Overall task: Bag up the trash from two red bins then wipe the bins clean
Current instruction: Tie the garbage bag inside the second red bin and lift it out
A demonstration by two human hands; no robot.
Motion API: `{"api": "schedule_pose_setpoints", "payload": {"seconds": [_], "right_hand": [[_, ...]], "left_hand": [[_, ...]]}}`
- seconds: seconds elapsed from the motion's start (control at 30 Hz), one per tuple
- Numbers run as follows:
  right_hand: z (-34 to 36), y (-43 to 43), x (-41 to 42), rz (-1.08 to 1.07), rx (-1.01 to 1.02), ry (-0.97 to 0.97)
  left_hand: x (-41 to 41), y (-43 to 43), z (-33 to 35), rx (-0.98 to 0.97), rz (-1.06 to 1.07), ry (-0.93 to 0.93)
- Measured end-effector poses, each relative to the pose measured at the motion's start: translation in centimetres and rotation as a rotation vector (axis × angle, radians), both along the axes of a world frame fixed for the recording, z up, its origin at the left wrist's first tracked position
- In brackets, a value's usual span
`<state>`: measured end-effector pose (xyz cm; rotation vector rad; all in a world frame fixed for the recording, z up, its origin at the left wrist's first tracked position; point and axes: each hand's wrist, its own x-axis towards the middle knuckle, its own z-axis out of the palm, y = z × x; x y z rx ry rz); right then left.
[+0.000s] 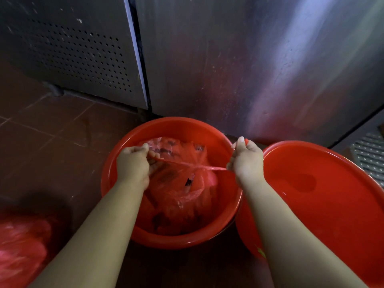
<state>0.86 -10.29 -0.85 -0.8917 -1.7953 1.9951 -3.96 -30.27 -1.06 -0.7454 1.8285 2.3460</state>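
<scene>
right bin [324, 196]: cut off by the right edge; near side behind the right forearm [291, 235].
floor bag [20, 246]: blurred, cut off at the left and bottom edges.
held bag [182, 188]: contents only dark shapes through the plastic.
left bin [166, 243]: bottom hidden under the held bag.
left hand [133, 163]: fingertips hidden behind its back.
grate [369, 156]: cut off at the right edge.

I read commercial kitchen: stainless-steel cabinet [259, 65], perforated vent panel [79, 59], red-brown tiled floor [47, 125], metal drain grate [369, 154].
</scene>
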Motion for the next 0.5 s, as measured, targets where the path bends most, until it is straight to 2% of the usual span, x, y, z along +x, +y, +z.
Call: {"api": "schedule_pose_setpoints", "payload": {"seconds": [0.1,0.2,0.37,0.5], "right_hand": [[-0.9,0.3,-0.2,-0.021,0.144,-0.057],[-1.4,0.0,-0.3,-0.006,0.272,-0.056],[-0.5,-0.9,0.2,0.121,0.151,0.070],[0.0,-1.6,0.4,0.187,0.136,-0.011]], "left_hand": [[-0.4,-1.0,-0.6,0.018,0.107,-0.032],[-0.5,-1.2,-0.8,-0.011,0.095,0.027],[-0.5,-1.1,-0.4,-0.074,-0.031,0.148],[0.3,0.1,-0.1,-0.018,-0.154,0.210]]}}
